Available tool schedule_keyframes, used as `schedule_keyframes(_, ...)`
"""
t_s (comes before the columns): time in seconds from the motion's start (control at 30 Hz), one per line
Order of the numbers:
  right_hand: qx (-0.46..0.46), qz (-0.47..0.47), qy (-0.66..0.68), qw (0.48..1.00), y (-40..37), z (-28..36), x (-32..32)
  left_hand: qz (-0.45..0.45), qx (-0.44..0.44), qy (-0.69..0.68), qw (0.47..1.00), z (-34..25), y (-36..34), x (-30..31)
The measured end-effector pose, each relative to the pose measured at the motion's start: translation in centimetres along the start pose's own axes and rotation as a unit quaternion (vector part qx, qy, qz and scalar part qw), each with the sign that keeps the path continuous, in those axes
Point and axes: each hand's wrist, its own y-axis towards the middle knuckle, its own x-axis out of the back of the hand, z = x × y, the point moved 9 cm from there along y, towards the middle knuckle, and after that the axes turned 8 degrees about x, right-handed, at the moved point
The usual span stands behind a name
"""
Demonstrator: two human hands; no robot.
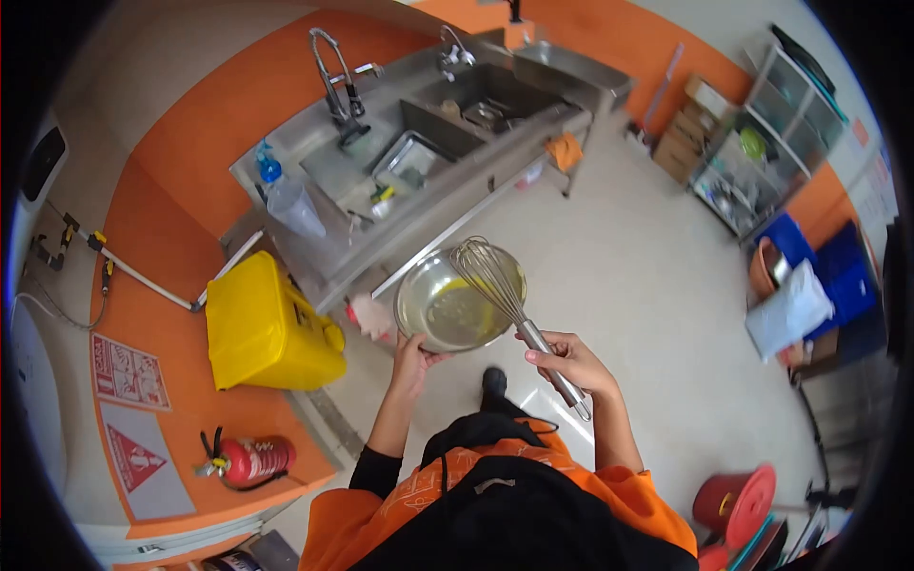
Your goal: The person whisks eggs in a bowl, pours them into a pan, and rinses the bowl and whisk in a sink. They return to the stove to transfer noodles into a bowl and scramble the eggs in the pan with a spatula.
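My left hand [413,363] grips the near rim of a shiny metal mixing bowl [433,328], thumb and fingers closed on its edge. Some yellowish residue shows inside the bowl, which is held out in front of me above the floor. In my right hand [573,362] is a balloon whisk [538,341], its steel handle wrapped by the fingers. The whisk's wire loops point up and to the left, overlapping the bowl's right side in this view.
Ahead stands a stainless sink unit [367,249] with two basins, a spray tap [345,105] and a plastic jug [296,207]. A yellow bin [271,324] is at left, near a fire extinguisher [257,461]. Shelving [762,143], boxes [678,147] and a red bucket [733,502] line the right.
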Motion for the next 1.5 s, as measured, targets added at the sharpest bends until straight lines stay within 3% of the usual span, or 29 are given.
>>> schedule_keyframes(0.13,0.035,0.064,-0.055,0.996,16.1,5.5,4.8,-0.044,0.0,-0.074,0.996,-5.9,11.6,-0.8)
schedule_keyframes(0.3,0.016,0.129,-0.147,0.981,36.7,6.4,7.5,-0.168,-0.034,-0.092,0.981,-14.6,25.2,2.3)
schedule_keyframes(0.4,-0.047,0.156,-0.113,0.98,48.9,3.0,7.9,-0.179,-0.058,-0.089,0.978,-16.4,36.2,7.0)
schedule_keyframes(0.47,-0.012,0.141,-0.067,0.988,56.5,-1.0,8.1,-0.145,-0.035,-0.146,0.978,-15.3,43.7,10.8)
schedule_keyframes(0.5,-0.05,0.127,-0.105,0.985,59.7,-3.5,8.3,-0.123,-0.028,-0.171,0.977,-15.3,48.4,12.2)
schedule_keyframes(0.53,-0.04,0.193,-0.261,0.945,63.9,-7.1,8.5,-0.195,-0.035,-0.212,0.957,-13.9,51.7,14.5)
schedule_keyframes(0.6,-0.062,0.113,-0.18,0.975,68.8,-11.7,9.9,-0.268,0.038,-0.196,0.943,-14.6,54.5,13.8)
schedule_keyframes(0.63,-0.107,0.075,-0.22,0.967,71.3,-14.9,11.1,-0.243,0.056,-0.198,0.948,-13.7,57.4,14.5)
schedule_keyframes(0.67,-0.075,0.073,-0.315,0.943,72.6,-14.8,11.4,-0.251,0.068,-0.18,0.949,-14.0,59.3,14.6)
schedule_keyframes(0.73,-0.151,0.104,-0.425,0.887,74.4,-16.3,12.2,-0.274,0.1,-0.138,0.946,-13.2,61.8,15.6)
schedule_keyframes(0.83,-0.16,0.102,-0.546,0.816,76.4,-17.7,12.9,-0.244,0.111,-0.103,0.958,-11.2,66.2,17.8)
schedule_keyframes(0.9,-0.191,0.117,-0.543,0.809,76.8,-19.3,13.3,-0.272,0.128,-0.033,0.953,-13.1,65.7,16.6)
schedule_keyframes(1.0,-0.212,0.115,-0.555,0.796,77.3,-20.2,14.0,-0.23,0.136,-0.021,0.963,-12.2,66.8,17.0)
schedule_keyframes(1.1,-0.252,0.104,-0.574,0.772,77.6,-21.8,15.1,-0.243,0.172,0.031,0.954,-11.3,66.5,17.8)
schedule_keyframes(1.2,-0.28,0.113,-0.587,0.751,77.9,-23.5,15.6,-0.264,0.153,0.08,0.949,-10.8,66.4,18.4)
schedule_keyframes(1.3,-0.281,0.116,-0.604,0.736,78.2,-26.0,15.8,-0.241,0.249,0.048,0.937,-9.7,65.8,18.5)
schedule_keyframes(1.37,-0.269,0.092,-0.605,0.744,78.6,-26.0,15.7,-0.326,0.136,0.351,0.867,-9.2,67.3,23.1)
schedule_keyframes(1.43,-0.255,0.082,-0.607,0.748,79.1,-26.1,15.7,-0.361,0.076,0.478,0.797,-11.5,67.4,23.8)
schedule_keyframes(1.5,-0.242,0.072,-0.616,0.746,79.6,-26.7,15.9,-0.374,0.061,0.439,0.815,-18.2,65.1,21.7)
